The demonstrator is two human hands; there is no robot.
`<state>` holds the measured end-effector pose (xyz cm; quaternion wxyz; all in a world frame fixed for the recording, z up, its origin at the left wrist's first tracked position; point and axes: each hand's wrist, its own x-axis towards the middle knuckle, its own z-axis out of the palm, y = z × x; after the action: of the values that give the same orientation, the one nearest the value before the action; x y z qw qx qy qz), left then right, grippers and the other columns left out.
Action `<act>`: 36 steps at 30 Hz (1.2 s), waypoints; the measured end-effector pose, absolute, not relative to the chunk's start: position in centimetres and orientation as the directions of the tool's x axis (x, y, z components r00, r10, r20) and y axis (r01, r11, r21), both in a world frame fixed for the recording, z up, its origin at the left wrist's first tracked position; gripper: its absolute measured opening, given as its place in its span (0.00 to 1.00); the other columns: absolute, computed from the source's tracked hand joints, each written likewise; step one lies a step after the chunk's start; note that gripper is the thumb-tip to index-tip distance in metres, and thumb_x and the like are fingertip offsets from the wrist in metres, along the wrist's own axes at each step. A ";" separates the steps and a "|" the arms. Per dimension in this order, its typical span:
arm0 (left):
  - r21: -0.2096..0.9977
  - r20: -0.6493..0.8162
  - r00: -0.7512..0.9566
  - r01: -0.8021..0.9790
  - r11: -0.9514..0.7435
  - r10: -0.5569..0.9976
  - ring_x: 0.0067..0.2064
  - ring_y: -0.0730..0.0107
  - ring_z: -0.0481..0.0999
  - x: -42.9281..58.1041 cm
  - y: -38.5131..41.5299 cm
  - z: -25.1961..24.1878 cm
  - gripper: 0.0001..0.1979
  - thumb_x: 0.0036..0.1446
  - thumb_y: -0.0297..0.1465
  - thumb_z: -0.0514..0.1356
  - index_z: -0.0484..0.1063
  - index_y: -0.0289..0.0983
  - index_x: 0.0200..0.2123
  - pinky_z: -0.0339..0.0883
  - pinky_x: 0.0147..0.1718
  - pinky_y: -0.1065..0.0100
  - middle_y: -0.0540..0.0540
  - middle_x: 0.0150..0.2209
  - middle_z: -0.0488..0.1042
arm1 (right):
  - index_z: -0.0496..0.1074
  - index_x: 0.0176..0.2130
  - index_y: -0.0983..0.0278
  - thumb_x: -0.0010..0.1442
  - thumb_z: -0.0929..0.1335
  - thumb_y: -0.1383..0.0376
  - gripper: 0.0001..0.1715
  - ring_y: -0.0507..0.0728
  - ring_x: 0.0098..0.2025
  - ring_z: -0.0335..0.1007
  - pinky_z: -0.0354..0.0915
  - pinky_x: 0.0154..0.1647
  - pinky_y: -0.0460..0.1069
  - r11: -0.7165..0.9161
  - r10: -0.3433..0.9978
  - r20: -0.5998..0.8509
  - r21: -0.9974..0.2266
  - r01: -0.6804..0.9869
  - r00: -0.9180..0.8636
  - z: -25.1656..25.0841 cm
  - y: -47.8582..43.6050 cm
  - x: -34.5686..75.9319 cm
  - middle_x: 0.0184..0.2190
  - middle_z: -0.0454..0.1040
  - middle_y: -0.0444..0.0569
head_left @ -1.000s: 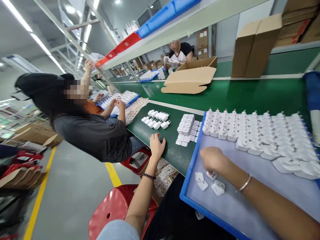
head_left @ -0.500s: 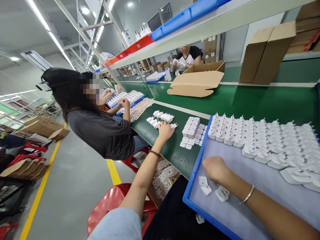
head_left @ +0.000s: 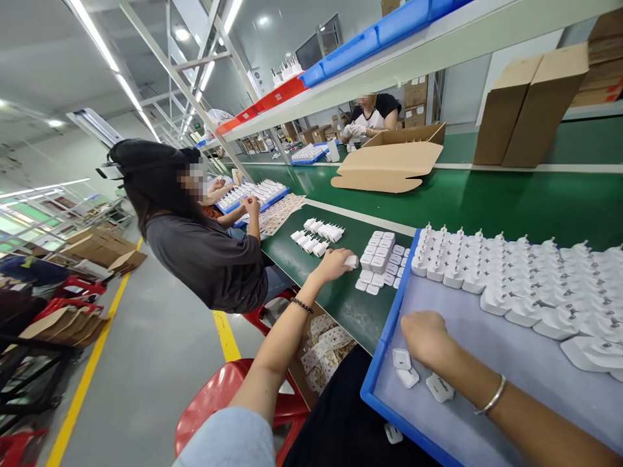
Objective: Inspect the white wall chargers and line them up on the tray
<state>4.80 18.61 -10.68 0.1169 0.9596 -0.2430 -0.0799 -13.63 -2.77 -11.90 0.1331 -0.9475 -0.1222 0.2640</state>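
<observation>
My left hand (head_left: 335,264), with a beaded bracelet at the wrist, is closed on a white plug charger (head_left: 351,261) above the green bench. Just beyond it lie several white plug chargers (head_left: 316,237) in two rows, pins pointing away. To its right, flat white square covers (head_left: 378,251) are stacked, with more laid around the stack. My right hand (head_left: 424,334) is curled over the near left part of the blue-rimmed tray (head_left: 389,331); its fingertips are hidden, so whatever they hold cannot be made out. Beside it lie loose white covers (head_left: 402,359) and another white piece (head_left: 440,388).
Rows of white chargers (head_left: 525,279) stand pins up in the tray. A white piece (head_left: 393,433) lies below its near edge. A co-worker (head_left: 199,246) sits at the left, another person (head_left: 374,117) across the bench. A cardboard box (head_left: 394,165) and red stool (head_left: 219,402) are near.
My left hand has drawn back from the charger rows toward the stacked covers, with a white charger now in its fingers. My right hand stays curled over the tray. The view has shifted slightly.
</observation>
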 end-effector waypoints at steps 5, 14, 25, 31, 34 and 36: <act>0.564 0.115 0.885 -0.432 -0.704 -0.451 0.47 0.61 0.73 4.2 17.6 -10.2 0.14 0.62 0.38 0.65 0.67 0.37 0.44 0.69 0.52 0.55 0.44 0.44 0.73 | 0.76 0.51 0.68 0.69 0.72 0.61 0.14 0.58 0.47 0.79 0.77 0.48 0.56 -0.948 0.270 -0.542 -0.296 0.120 0.796 -10.7 -2.0 -14.1 0.48 0.78 0.52; 0.874 0.346 0.708 -0.482 -0.062 -0.616 0.37 0.70 0.67 0.3 5.3 -3.8 0.30 0.60 0.61 0.59 0.60 0.41 0.46 0.65 0.38 0.68 0.47 0.42 0.69 | 0.78 0.40 0.64 0.73 0.65 0.69 0.12 0.56 0.42 0.77 0.71 0.47 0.50 -0.748 0.270 -0.047 -0.639 0.179 0.962 -5.6 -9.8 -13.2 0.38 0.80 0.48; 0.846 0.533 0.379 -0.238 0.477 -0.756 0.38 0.67 0.67 -3.0 -6.2 -1.9 0.23 0.63 0.52 0.63 0.71 0.40 0.49 0.64 0.40 0.67 0.45 0.43 0.71 | 0.81 0.34 0.59 0.64 0.74 0.64 0.05 0.52 0.34 0.65 0.62 0.35 0.48 -0.069 -0.656 0.474 -0.813 0.579 0.587 -2.9 -18.7 -16.2 0.38 0.74 0.46; 0.847 0.523 0.182 -0.222 0.483 -0.833 0.47 0.62 0.72 -2.7 -6.4 -1.7 0.18 0.64 0.44 0.64 0.74 0.39 0.51 0.68 0.49 0.66 0.44 0.48 0.74 | 0.84 0.36 0.55 0.59 0.79 0.61 0.03 0.50 0.27 0.64 0.62 0.25 0.45 -0.097 -0.685 0.410 -0.871 0.482 0.603 -2.4 -18.3 -17.9 0.27 0.75 0.43; 0.851 0.517 0.154 -0.198 0.486 -0.842 0.51 0.60 0.74 -2.4 -6.3 -1.4 0.18 0.65 0.44 0.64 0.75 0.39 0.51 0.68 0.52 0.65 0.43 0.49 0.75 | 0.84 0.34 0.56 0.55 0.81 0.62 0.06 0.49 0.24 0.66 0.65 0.23 0.42 -0.093 -0.706 0.411 -0.861 0.499 0.577 -2.0 -17.8 -17.9 0.24 0.75 0.41; 0.851 0.518 0.139 -0.190 0.490 -0.844 0.52 0.59 0.74 -2.3 -6.4 -1.4 0.17 0.65 0.42 0.64 0.75 0.40 0.52 0.68 0.53 0.64 0.43 0.50 0.75 | 0.84 0.33 0.57 0.55 0.81 0.62 0.05 0.48 0.23 0.68 0.67 0.22 0.42 -0.021 -0.671 0.391 -0.859 0.511 0.629 -1.7 -17.7 -17.9 0.24 0.76 0.42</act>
<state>-2.34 -6.40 -1.36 0.6201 0.4304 -0.6006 -0.2638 -17.86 -17.70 -1.68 0.6960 -0.5747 0.0698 -0.4248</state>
